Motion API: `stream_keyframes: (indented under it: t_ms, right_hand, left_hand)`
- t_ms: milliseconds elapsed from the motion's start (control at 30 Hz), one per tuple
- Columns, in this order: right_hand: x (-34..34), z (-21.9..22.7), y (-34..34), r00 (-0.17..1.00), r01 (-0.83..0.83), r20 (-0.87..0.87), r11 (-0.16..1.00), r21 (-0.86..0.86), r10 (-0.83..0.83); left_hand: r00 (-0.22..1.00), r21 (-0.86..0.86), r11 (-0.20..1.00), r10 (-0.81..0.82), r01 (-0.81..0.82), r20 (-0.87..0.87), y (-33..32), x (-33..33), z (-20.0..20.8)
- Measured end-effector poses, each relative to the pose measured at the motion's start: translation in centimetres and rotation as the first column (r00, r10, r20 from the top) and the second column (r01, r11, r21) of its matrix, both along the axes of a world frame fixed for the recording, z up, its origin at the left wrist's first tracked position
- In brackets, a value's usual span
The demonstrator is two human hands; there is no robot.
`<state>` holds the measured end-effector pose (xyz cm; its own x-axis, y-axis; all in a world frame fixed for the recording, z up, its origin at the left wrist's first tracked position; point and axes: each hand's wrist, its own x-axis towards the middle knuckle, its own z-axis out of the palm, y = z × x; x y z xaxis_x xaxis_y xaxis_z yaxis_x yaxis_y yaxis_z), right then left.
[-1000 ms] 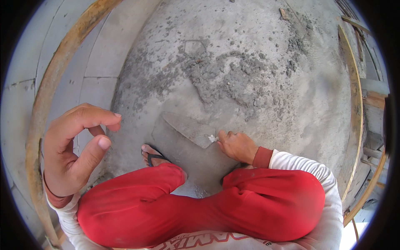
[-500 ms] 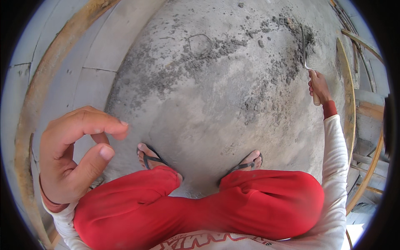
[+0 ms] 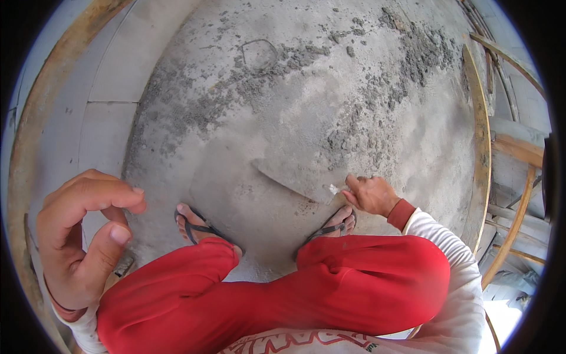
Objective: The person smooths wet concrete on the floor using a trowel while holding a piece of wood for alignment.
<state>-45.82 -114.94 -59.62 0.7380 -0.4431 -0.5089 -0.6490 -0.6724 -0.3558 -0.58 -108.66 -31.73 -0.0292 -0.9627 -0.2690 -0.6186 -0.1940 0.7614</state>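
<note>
My right hand is closed around the handle of a trowel, just beyond my right foot. The grey blade points left and lies low over the concrete floor, nearly the same colour as it. Most of the handle is hidden in my fist. At the left, my left hand hovers above my knee with its fingers curled but apart, holding nothing. Loose wet mortar crumbs are scattered across the floor beyond the blade.
My sandalled feet stand close to the trowel. A curved-looking wooden board edges the floor on the right, with timber pieces beyond it. Pale wall blocks and a long wooden strip run along the left.
My right hand has brought the trowel from the far right back toward my feet, its blade swinging round to point left. My left hand keeps its curled pose. The view has shifted slightly.
</note>
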Motion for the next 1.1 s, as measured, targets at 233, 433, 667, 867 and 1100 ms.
stream_keyframes:
  t_ms: [233, 433, 667, 867, 1100]
  right_hand:
    - [-12.3, 2.9, -21.9, 0.357, 0.934, 0.017, 0.357, 0.013, -0.934]
    - [-4.1, 6.3, -18.4, 0.561, 0.81, 0.049, 0.56, 0.172, -0.826]
    - [9.4, 3.8, -8.7, 0.768, 0.55, 0.027, 0.681, 0.484, -0.64]
    - [14.7, 3.3, -4.1, 0.895, 0.238, 0.134, 0.709, 0.664, -0.426]
    - [17.5, 3.4, -1.6, 0.921, 0.249, 0.043, 0.669, 0.7, -0.387]
  left_hand:
    - [1.0, -0.05, 0.999, -0.005, 0.005, -0.005, 1.1, 0.7, 0.5]
    - [0.991, 0.0, 0.999, -0.032, 0.032, 0.13, 2.0, 1.6, 1.4]
    - [0.996, -0.108, 0.993, 0.061, -0.055, 0.057, 5.9, 1.7, -1.1]
    - [0.991, -0.141, 0.983, 0.122, -0.114, 0.046, 9.8, 1.3, 0.2]
    - [0.98, -0.237, 0.954, 0.196, -0.184, 0.026, 11.1, 2.3, 2.6]
